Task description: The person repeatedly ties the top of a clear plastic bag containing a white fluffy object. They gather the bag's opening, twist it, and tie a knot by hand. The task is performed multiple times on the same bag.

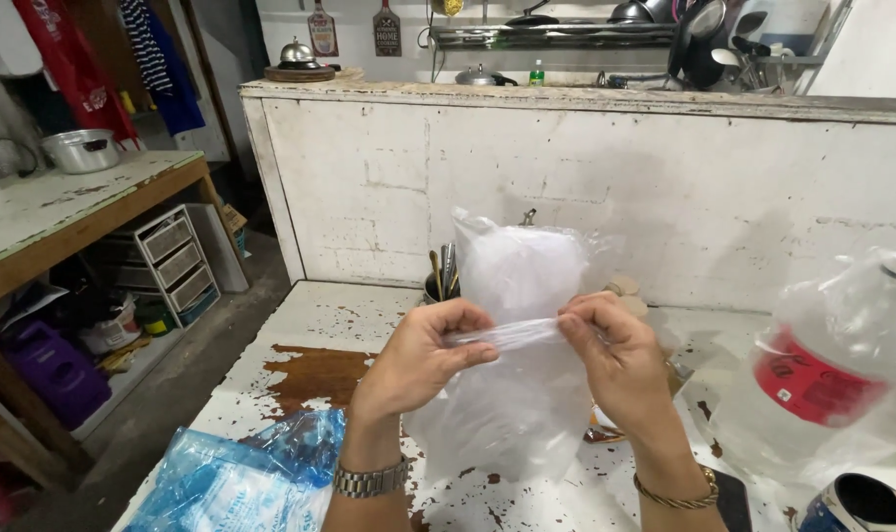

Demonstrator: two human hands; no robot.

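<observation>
A clear plastic bag (pixel 517 335) is held up in the middle of the view, above a white table with chipped paint (pixel 310 345). The bag is pinched by the left hand (pixel 423 355) at its 9 o'clock side, with the thumb and fingers pressed tight on a thin twisted band of plastic. The same band is pinched by the right hand (pixel 615 360) at the bag's 3 o'clock side, so the plastic is pulled flat between both hands. The top of the bag is puffed up toward 12 o'clock, and the rest is hung down toward 6 o'clock, just over the table. A metal watch (pixel 369 480) is worn on the left wrist, and a thin gold bracelet (pixel 679 493) is worn on the right wrist. A blue plastic bag (pixel 241 478) is seen lying on the table at 7 o'clock from the hands. A big bottle with a red label (pixel 832 365), wrapped in clear plastic, is seen at 3 o'clock, well apart from the right hand. A dark cup with sticks in it (pixel 440 281) is found behind the clear bag, near 11 o'clock. A white wall (pixel 586 187) is seen at 12 o'clock, with pots and pans (pixel 704 39) kept on top of it.
</observation>
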